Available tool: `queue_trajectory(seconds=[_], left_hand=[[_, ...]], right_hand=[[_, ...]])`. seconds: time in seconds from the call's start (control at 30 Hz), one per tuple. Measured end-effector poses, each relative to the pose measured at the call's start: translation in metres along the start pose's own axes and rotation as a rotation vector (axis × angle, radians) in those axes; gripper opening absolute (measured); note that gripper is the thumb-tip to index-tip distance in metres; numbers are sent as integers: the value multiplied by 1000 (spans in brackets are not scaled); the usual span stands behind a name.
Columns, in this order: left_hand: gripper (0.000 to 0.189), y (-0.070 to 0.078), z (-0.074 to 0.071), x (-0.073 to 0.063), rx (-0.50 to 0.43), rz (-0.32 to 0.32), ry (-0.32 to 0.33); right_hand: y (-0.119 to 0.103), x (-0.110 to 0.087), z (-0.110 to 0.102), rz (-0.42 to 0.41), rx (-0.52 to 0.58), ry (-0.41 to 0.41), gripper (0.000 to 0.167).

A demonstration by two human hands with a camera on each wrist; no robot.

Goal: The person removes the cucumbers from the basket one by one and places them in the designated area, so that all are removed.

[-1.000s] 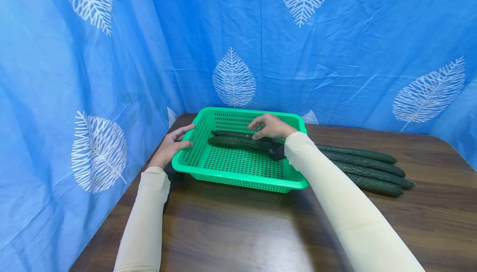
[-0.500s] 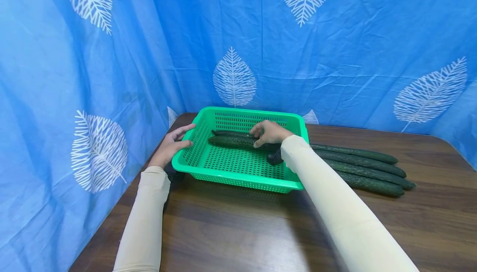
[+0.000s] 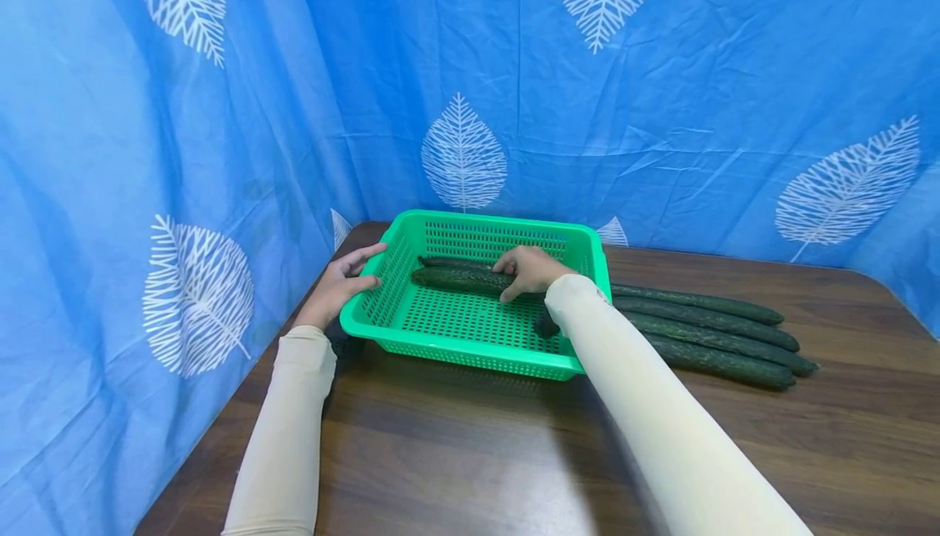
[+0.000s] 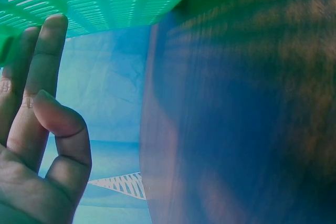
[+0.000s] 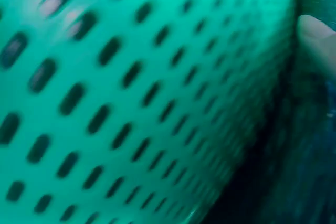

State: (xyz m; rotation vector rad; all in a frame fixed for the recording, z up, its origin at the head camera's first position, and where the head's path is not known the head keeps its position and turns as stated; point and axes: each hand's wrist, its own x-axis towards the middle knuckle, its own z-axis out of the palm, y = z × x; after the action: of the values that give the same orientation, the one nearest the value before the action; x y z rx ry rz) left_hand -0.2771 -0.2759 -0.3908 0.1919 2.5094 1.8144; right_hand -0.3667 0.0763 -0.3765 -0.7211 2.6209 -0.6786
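So, right hand (image 3: 534, 268) gripped a cucumber (image 3: 458, 279) in the green basket (image 3: 470, 350), mid-frame. Left hand (image 3: 334, 289) touched its left end, fingers loose. Four more cucumbers (image 3: 734, 345) lay on the worktop (image 3: 455, 454), frame right.

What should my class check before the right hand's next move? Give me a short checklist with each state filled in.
1. Basket upright, open side up: ok.
2. Left hand at the basket's left end: ok, its fingers touch it.
3. Right hand gripping the nearer cucumber: cannot tell; thumb and fingers are at it, but contact is unclear.
4. Nearer cucumber wholly inside the basket: cannot tell; its right end is hidden.
5. Basket's near right corner in sight: not ok; the right sleeve covers it.
6. Table clear right of the basket: not ok; four cucumbers lie there.
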Motion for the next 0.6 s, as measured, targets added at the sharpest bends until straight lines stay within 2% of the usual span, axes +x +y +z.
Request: queue_trajectory(seconds=[0.27,0.6], left_hand=[[68,0,-1,-1,9,-5,4],[69,-1,-1,1,2,0,-2]], right_hand=[[-6,-1,5,-49,-66,40,56],[-7,-1,5,-52,-137,61,48]])
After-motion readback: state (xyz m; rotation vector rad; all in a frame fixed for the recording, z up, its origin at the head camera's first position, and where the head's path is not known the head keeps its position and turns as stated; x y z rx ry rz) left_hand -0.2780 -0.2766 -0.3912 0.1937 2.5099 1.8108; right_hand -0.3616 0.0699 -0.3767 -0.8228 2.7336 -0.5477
